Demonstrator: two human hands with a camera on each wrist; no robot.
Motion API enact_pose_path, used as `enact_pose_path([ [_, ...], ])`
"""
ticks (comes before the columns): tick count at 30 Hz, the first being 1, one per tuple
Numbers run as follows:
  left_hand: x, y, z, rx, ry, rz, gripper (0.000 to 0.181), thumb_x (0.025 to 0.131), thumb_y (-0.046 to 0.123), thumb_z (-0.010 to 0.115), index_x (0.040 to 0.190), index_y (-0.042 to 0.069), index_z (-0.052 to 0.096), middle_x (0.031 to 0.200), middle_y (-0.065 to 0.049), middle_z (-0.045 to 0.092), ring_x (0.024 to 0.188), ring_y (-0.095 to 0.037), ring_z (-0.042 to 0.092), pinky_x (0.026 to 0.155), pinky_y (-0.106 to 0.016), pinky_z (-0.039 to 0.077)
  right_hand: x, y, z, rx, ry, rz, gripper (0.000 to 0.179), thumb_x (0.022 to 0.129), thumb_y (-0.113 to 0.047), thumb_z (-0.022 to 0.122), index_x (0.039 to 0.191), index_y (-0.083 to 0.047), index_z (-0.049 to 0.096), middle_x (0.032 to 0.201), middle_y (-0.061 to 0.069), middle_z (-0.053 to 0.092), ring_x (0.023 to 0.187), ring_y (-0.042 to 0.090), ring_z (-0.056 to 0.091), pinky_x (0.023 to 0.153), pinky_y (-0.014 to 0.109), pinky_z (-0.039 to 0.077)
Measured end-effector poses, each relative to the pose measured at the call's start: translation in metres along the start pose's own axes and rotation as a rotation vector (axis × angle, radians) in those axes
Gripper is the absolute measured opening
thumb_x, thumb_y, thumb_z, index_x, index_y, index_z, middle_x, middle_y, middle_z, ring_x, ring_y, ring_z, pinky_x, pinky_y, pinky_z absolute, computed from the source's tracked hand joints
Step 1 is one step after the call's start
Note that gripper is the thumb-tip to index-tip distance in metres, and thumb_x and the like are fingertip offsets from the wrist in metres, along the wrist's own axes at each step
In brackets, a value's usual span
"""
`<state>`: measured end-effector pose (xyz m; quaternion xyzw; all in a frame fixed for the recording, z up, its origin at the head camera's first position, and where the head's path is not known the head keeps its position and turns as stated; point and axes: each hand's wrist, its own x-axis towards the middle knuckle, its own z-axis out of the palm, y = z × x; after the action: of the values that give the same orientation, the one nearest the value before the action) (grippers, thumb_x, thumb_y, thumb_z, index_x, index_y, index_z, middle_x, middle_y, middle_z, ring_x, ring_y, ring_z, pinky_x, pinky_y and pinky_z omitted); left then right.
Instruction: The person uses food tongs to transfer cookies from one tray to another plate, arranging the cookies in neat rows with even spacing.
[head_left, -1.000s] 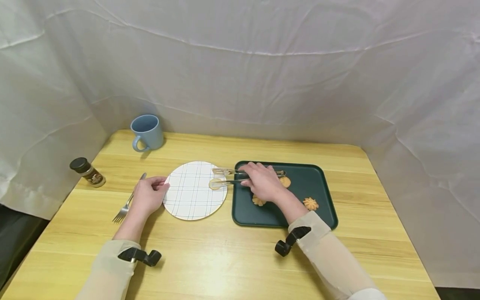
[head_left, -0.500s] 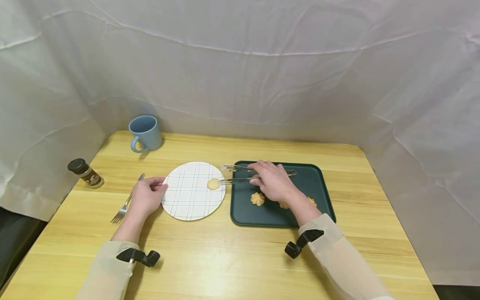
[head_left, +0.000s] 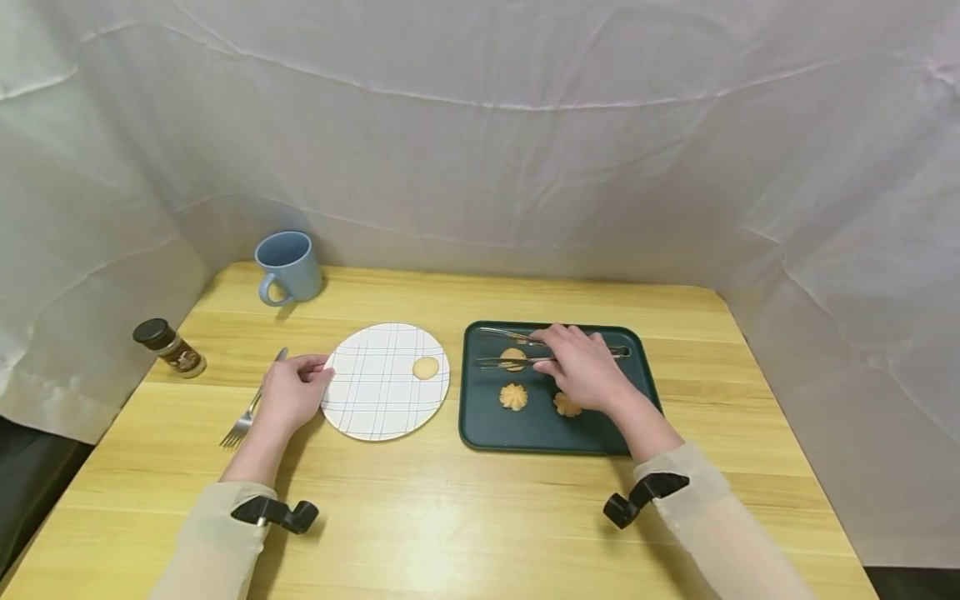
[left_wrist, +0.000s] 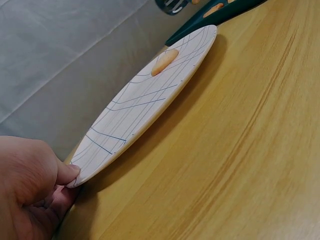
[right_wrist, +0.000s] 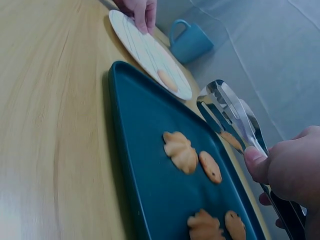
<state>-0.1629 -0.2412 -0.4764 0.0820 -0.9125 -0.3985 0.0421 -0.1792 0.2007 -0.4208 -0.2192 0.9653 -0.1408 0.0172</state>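
Observation:
My left hand pinches the left rim of a round white plate with a blue grid pattern, thumb on top in the left wrist view. A round cookie lies on the plate's right side. My right hand holds metal tongs above the dark green tray. The two arms of the tongs are spread, with no cookie pinched between them. A round cookie lies on the tray under the tongs. Flower-shaped cookies sit nearer the front; my right arm hides part of the tray.
A fork lies left of the plate, partly behind the left hand. The blue mug stands at the back left, and a black-capped spice jar is near the left edge. Pale cloth hangs behind the wooden table.
The tongs have left the round cookie on the plate and moved right with my right hand, over the tray. The left hand stays at the plate's rim.

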Motion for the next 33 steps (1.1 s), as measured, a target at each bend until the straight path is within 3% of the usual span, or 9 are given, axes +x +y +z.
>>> enact_pose_path([
  [33, 0.001, -0.001, 0.001, 0.006, 0.003, -0.001, 0.031, 0.103, 0.014, 0.067, 0.125, -0.005, 0.073, 0.111, -0.019, 0.074, 0.099, -0.031, 0.066, 0.082, -0.035, 0.049, -0.053, 0.071, -0.008, -0.024, 0.031, 0.104, 0.05, 0.105, -0.026, 0.069, 0.149, -0.006, 0.056, 0.133, 0.016, 0.064, 0.126, 0.044, 0.057, 0.097, 0.07, 0.039],
])
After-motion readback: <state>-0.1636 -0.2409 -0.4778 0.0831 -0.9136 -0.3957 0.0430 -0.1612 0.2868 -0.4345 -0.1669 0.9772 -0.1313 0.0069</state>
